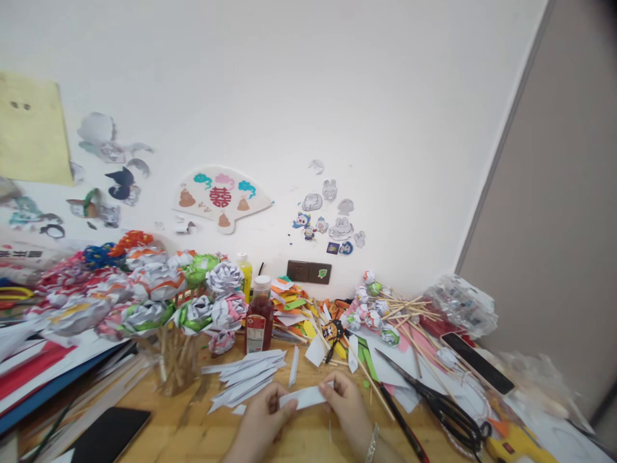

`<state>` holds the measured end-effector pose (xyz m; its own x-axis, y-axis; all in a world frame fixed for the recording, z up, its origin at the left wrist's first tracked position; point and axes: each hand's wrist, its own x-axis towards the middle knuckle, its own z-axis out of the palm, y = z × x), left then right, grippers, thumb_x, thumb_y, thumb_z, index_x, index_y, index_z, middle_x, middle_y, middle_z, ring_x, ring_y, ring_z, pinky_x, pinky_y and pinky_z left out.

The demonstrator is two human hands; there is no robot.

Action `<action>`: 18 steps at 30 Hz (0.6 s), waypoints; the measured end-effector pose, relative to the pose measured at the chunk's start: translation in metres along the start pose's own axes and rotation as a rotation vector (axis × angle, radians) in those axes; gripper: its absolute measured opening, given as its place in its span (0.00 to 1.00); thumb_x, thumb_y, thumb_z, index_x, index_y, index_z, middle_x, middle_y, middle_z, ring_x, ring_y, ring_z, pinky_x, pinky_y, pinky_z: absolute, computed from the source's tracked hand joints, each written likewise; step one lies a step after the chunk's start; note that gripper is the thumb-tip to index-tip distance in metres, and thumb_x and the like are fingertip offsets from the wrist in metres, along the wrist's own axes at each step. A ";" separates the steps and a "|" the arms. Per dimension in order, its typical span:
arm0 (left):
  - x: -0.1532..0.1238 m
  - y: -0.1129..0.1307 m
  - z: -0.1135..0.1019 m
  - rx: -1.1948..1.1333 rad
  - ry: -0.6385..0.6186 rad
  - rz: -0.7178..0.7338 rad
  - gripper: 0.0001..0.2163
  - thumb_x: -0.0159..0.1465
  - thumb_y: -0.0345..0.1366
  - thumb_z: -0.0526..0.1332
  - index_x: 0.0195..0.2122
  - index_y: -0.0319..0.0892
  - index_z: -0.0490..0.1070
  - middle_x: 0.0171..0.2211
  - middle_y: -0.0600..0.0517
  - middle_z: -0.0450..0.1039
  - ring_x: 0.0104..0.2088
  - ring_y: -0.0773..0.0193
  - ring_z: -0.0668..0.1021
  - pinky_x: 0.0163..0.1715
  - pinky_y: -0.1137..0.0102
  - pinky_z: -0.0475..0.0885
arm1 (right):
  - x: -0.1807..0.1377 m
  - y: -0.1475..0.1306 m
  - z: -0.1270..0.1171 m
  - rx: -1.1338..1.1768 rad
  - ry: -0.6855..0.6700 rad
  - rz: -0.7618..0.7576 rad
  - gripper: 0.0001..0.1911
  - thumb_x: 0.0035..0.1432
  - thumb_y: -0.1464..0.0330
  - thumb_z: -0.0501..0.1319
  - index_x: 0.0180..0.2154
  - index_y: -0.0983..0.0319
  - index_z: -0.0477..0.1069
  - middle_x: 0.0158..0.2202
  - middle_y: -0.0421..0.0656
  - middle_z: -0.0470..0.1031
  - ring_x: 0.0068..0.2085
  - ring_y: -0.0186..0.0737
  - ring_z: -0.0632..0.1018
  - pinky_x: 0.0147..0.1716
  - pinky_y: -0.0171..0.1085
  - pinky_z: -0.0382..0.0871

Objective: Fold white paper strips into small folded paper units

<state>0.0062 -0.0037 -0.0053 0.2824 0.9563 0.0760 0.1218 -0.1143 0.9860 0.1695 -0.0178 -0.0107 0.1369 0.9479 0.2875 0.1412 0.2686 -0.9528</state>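
Note:
A white paper strip is stretched between my two hands, just above the wooden table. My left hand pinches its left end between thumb and fingers. At the other end, my right hand has thumb and fingertips closed on the paper; a bracelet circles that wrist. Beyond my left hand lies a loose pile of white paper strips, with one narrow strip standing a little apart from it.
Paper flowers on sticks fill the left. A red-capped-off sauce bottle stands behind the strips. To the right lie black scissors, a phone and thin wooden sticks. Another dark phone rests front left.

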 end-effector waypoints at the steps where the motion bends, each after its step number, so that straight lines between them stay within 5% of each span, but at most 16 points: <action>1: -0.001 0.001 0.000 -0.003 0.001 -0.001 0.11 0.47 0.41 0.57 0.18 0.41 0.57 0.10 0.63 0.55 0.10 0.75 0.58 0.10 0.79 0.52 | 0.000 -0.001 0.000 0.030 -0.011 0.010 0.13 0.43 0.60 0.59 0.20 0.63 0.63 0.16 0.34 0.59 0.17 0.30 0.61 0.16 0.29 0.53; 8: 0.000 0.003 0.001 -0.081 0.006 -0.034 0.13 0.46 0.45 0.57 0.18 0.41 0.57 0.08 0.63 0.56 0.08 0.76 0.57 0.09 0.80 0.51 | -0.009 -0.005 0.008 0.471 -0.214 0.115 0.20 0.39 0.56 0.60 0.33 0.61 0.63 0.23 0.38 0.66 0.22 0.33 0.67 0.21 0.32 0.61; 12: -0.001 0.001 0.003 -0.107 -0.023 -0.036 0.15 0.46 0.47 0.58 0.18 0.41 0.57 0.07 0.63 0.58 0.08 0.76 0.57 0.08 0.80 0.51 | -0.016 -0.004 0.017 0.358 -0.376 0.096 0.20 0.37 0.56 0.62 0.28 0.66 0.68 0.21 0.41 0.67 0.21 0.31 0.66 0.19 0.30 0.57; 18: -0.005 0.002 0.008 -0.103 -0.103 -0.026 0.16 0.45 0.48 0.58 0.18 0.41 0.57 0.07 0.62 0.59 0.08 0.77 0.57 0.08 0.80 0.50 | -0.023 -0.008 0.020 0.223 -0.400 0.073 0.18 0.44 0.55 0.56 0.23 0.65 0.68 0.19 0.39 0.65 0.21 0.31 0.65 0.21 0.31 0.57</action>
<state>0.0124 -0.0113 -0.0050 0.3774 0.9252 0.0395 0.0334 -0.0562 0.9979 0.1460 -0.0382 -0.0114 -0.2566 0.9456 0.2002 -0.0752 0.1869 -0.9795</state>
